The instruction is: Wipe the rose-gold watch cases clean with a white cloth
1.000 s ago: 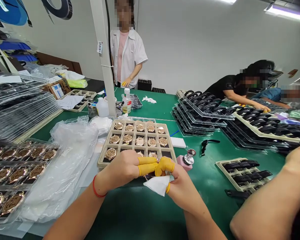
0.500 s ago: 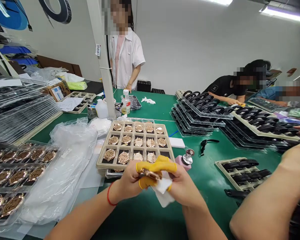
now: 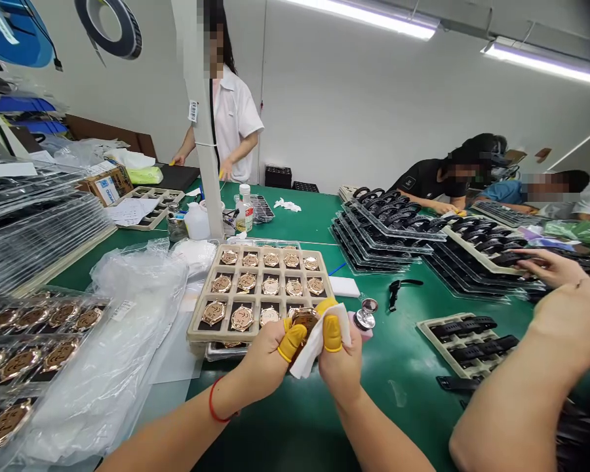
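My left hand [image 3: 270,351], with yellow finger covers and a red string at the wrist, grips a rose-gold watch case [image 3: 305,318] by its edge. My right hand [image 3: 341,347], also in yellow finger covers, pinches a folded white cloth [image 3: 313,341] that lies against the right side of the case. Both hands are over the front right corner of a beige compartment tray [image 3: 196,328], which holds several similar watch cases, engraved backs up. Part of the case is hidden by my fingers and the cloth.
Plastic bags [image 3: 113,354] and trays of watch cases [image 3: 29,354] lie left. A metal-topped pink bottle [image 3: 364,321] stands right of the tray. Stacked trays of black straps [image 3: 388,229] are beyond it. A neighbour's arm [image 3: 531,373] reaches in at right. Other people are across the table.
My hands have turned the watch case, and the cloth now stands upright between them. The person in white has shifted left. The neighbour's hand at right now touches the strap tray.
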